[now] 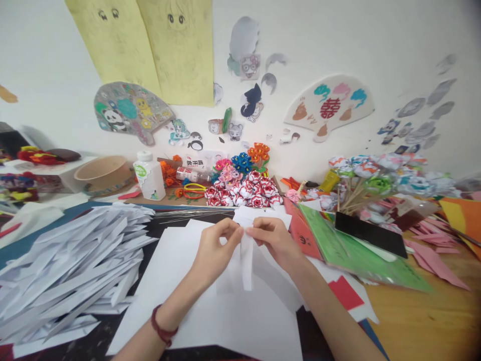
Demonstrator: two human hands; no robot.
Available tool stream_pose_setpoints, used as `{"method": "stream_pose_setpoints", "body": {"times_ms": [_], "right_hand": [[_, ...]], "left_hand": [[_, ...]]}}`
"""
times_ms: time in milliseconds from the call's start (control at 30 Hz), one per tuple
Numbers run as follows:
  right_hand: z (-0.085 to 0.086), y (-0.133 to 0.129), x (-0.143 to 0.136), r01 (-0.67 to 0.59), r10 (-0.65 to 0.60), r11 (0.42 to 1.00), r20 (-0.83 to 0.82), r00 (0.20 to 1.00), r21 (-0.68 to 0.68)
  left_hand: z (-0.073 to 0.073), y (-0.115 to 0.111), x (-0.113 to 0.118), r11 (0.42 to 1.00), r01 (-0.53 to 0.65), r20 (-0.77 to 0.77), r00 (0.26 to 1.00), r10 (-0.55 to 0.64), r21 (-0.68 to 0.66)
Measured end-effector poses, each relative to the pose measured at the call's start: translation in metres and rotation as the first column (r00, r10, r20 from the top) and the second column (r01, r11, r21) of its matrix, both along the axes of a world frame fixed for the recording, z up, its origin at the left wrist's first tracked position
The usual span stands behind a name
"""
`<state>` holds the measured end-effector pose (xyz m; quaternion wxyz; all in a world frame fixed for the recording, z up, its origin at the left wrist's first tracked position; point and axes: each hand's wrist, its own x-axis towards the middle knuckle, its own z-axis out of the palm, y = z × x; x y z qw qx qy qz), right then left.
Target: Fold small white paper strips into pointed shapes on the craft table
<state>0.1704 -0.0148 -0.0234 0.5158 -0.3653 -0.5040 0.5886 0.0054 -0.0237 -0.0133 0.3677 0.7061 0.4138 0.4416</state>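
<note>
Between my two hands hangs a white paper strip, its top end pinched in the fingers of both. My left hand grips it from the left with thumb and forefinger. From the right, my right hand pinches the same end, thumb tip close to the left one. The strip's lower end dangles over large white paper sheets spread on the dark surface. Fingers partly hide the strip's top, so any fold there cannot be made out. A big pile of folded white paper strips lies to the left.
Behind my hands stand red-and-white paper flowers and a white bottle. On the right lie a green packet, a black flat object, pink paper pieces and a bunch of wrapped flowers on sticks. A wall rises behind.
</note>
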Motion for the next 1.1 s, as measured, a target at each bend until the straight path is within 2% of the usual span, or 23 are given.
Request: {"method": "stream_pose_setpoints", "body": {"times_ms": [133, 267, 400, 567, 733, 967, 1100], "right_hand": [[0.0, -0.001, 0.0, 0.071, -0.071, 0.997, -0.006, 0.997, 0.013], [-0.002, -0.001, -0.001, 0.1, -0.1, 0.994, 0.004, 0.995, 0.032], [-0.002, 0.0, 0.0, 0.158, -0.158, 0.986, -0.008, 0.987, 0.05], [-0.001, 0.001, 0.002, 0.204, -0.204, 0.977, 0.0, 0.979, 0.067], [-0.003, 0.002, 0.004, 0.274, -0.271, 0.958, -0.039, 0.962, 0.081], [0.0, 0.003, 0.008, 0.365, -0.362, 0.928, -0.044, 0.931, 0.082], [0.001, 0.004, 0.011, 0.405, -0.403, 0.912, -0.04, 0.914, 0.066]], "left_hand": [[0.0, -0.002, 0.002, 1.0, 0.017, -0.053, 0.998, -0.017, 0.0], [-0.001, -0.001, 0.003, 1.0, -0.026, -0.069, 0.997, 0.027, 0.017], [-0.003, -0.001, 0.004, 1.0, 0.021, -0.073, 0.997, -0.02, 0.009], [-0.005, -0.002, 0.007, 1.0, -0.004, -0.104, 0.995, 0.006, 0.023], [-0.008, 0.0, 0.008, 0.999, 0.044, -0.125, 0.991, -0.042, 0.017], [-0.012, 0.001, 0.009, 0.996, 0.085, -0.107, 0.991, -0.087, -0.022], [-0.013, 0.001, 0.01, 0.997, 0.069, -0.09, 0.993, -0.071, -0.025]]}}
